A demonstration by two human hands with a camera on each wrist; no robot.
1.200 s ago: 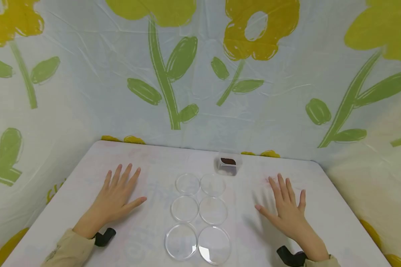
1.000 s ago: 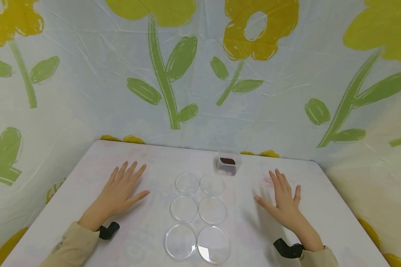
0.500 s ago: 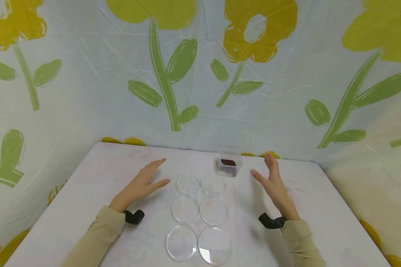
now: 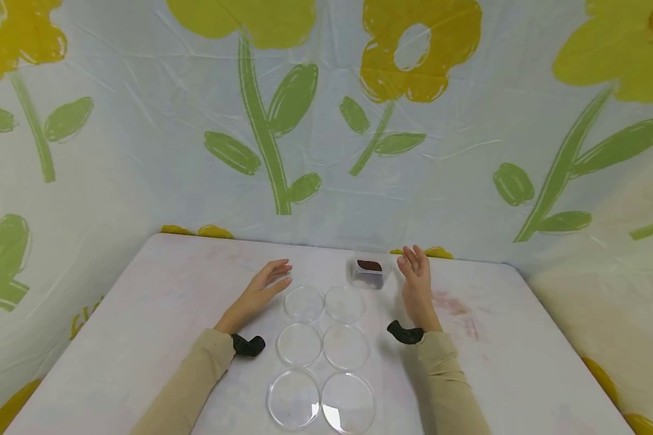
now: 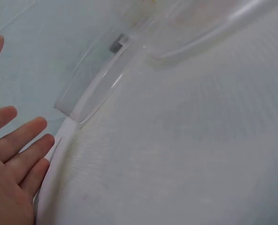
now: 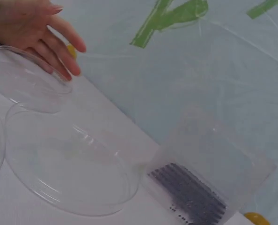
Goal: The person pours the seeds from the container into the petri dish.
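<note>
Several clear round petri dishes [image 4: 299, 344] lie in two columns down the middle of the table. Behind them, near the far edge, stands a clear plastic box [image 4: 369, 279] with something dark inside, which looks ridged in the right wrist view. My left hand [image 4: 261, 293] is raised beside the far left dish, thumb and fingers apart, holding nothing. Close to the right side of the box is my right hand [image 4: 416, 287], upright, with fingers loosely bent and nothing in them. In the right wrist view, the box [image 6: 209, 164] and a dish [image 6: 73, 159] appear large.
A white table [image 4: 500, 362] carries everything, its far edge against a hanging cloth [image 4: 457, 193] printed with yellow flowers and green leaves. Black curved wrist mounts [image 4: 405, 333] sit on both wrists, just outside the dish columns.
Both hands have left their spread, palm-down pose at the sides. They have moved inward and forward and turned on edge, the right toward the box. Dishes and box have stayed put.
</note>
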